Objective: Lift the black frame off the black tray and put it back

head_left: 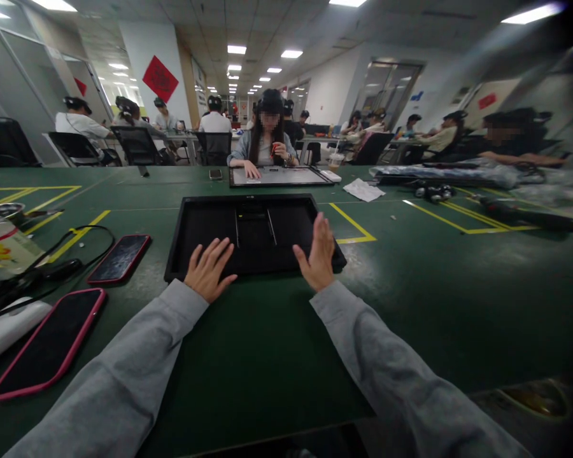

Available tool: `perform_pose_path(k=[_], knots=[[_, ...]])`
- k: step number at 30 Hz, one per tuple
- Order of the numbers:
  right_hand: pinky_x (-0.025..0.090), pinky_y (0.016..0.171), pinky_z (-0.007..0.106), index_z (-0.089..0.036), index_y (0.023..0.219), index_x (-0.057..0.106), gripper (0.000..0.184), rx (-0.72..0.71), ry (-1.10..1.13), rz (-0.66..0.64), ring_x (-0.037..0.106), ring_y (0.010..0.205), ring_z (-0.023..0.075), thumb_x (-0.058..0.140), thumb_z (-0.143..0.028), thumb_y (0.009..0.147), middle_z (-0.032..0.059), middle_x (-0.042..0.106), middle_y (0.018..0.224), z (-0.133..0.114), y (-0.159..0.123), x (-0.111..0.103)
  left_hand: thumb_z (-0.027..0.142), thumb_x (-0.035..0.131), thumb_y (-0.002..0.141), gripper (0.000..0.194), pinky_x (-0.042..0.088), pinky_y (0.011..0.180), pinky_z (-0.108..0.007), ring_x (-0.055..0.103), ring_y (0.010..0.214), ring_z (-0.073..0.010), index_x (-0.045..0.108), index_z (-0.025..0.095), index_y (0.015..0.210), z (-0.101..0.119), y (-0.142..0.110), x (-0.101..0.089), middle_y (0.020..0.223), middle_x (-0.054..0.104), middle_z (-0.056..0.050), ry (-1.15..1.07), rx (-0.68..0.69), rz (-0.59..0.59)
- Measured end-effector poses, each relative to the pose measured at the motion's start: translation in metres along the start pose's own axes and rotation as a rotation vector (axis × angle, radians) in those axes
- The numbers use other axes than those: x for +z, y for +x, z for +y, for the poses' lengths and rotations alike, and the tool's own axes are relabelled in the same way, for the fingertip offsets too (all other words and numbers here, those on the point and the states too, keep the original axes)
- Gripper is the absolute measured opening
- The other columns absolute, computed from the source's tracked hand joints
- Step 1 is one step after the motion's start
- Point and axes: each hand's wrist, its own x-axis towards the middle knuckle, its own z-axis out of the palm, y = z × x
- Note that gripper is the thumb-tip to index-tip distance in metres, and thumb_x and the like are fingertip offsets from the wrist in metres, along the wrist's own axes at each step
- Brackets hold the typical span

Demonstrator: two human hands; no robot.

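A shallow black rectangular frame with raised edges [205,219], like the back shell of a monitor, lies flat on the green table in front of me. Two thin metal strips [272,227] run along its inside. My left hand [210,270] is over its near left edge, palm down with fingers spread. Over the near right part, my right hand [318,254] is raised with the palm turned inward and the thumb apart. Neither hand holds anything. Whether the left fingers touch the frame, I cannot tell.
Two phones in pink cases [52,343] [119,259] lie left, beside black cables [57,270] and a white device [12,331]. Across the table [267,381], a person [270,137] works at a panel [286,176]. A crumpled tissue [363,189] and a black tool [530,213] lie right.
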Motion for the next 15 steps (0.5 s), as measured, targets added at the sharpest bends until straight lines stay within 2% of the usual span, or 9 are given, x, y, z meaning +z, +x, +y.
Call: perform_pose_path(k=[2,4,5,8,10,13,15], knots=[[0.023,0.115,0.05,-0.025,0.155,0.008,0.068,-0.18,0.03,-0.3,0.017,0.147,0.0244,0.031,-0.051,0.097,0.0084,0.019,0.161,-0.014,-0.012,0.013,0.049,0.04,0.094,0.056,0.025,0.113,-0.044,0.04,0.136,-0.0233,0.039,0.026,0.145,0.008,-0.002,0.008,0.147,0.046,-0.006,-0.057,0.015,-0.228],[0.023,0.115,0.049,-0.028,0.152,0.023,0.061,-0.263,0.039,-0.489,0.024,0.145,0.0233,0.033,-0.051,0.097,0.0072,0.029,0.158,-0.02,-0.02,0.021,0.046,0.037,0.095,0.053,0.028,0.111,-0.043,0.041,0.136,-0.0219,0.041,0.027,0.144,0.011,-0.004,0.01,0.148,0.046,-0.005,-0.088,-0.023,-0.34],[0.023,0.115,0.049,-0.029,0.15,0.029,0.058,-0.272,0.043,-0.534,0.027,0.144,0.0234,0.035,-0.05,0.097,0.0073,0.032,0.157,-0.021,-0.023,0.023,0.045,0.036,0.096,0.052,0.028,0.111,-0.043,0.04,0.136,-0.0218,0.041,0.027,0.144,0.011,-0.004,0.009,0.148,0.045,-0.005,-0.096,-0.041,-0.362],[0.026,0.112,0.05,-0.029,0.146,0.038,0.052,-0.247,0.073,-0.549,0.033,0.14,0.0251,0.041,-0.047,0.096,0.0088,0.036,0.154,-0.02,-0.024,0.022,0.044,0.04,0.094,0.051,0.028,0.11,-0.045,0.04,0.135,-0.0234,0.044,0.027,0.142,0.01,-0.004,0.004,0.148,0.045,-0.006,-0.121,-0.068,-0.381],[0.033,0.107,0.051,-0.029,0.141,0.044,0.047,-0.221,0.097,-0.541,0.039,0.135,0.0265,0.045,-0.043,0.096,0.0101,0.043,0.148,-0.019,-0.021,0.018,0.045,0.042,0.093,0.049,0.032,0.105,-0.045,0.043,0.13,-0.0255,0.048,0.026,0.138,0.01,-0.002,0.001,0.143,0.049,-0.009,-0.125,-0.097,-0.385],[0.043,0.093,0.046,-0.026,0.127,0.055,0.035,-0.192,0.122,-0.562,0.051,0.119,0.0266,0.051,-0.034,0.094,0.0111,0.056,0.128,-0.018,-0.015,0.014,0.046,0.043,0.093,0.045,0.04,0.093,-0.045,0.052,0.115,-0.027,0.054,0.024,0.13,0.01,0.002,-0.001,0.125,0.058,-0.011,-0.102,-0.13,-0.422],[0.046,0.087,0.043,-0.023,0.119,0.059,0.028,-0.203,0.149,-0.59,0.055,0.108,0.025,0.054,-0.028,0.092,0.0097,0.06,0.115,-0.017,-0.011,0.013,0.045,0.044,0.093,0.041,0.042,0.089,-0.043,0.055,0.106,-0.0261,0.056,0.023,0.125,0.008,0.004,0.0,0.115,0.06,-0.01,-0.099,-0.123,-0.466]])
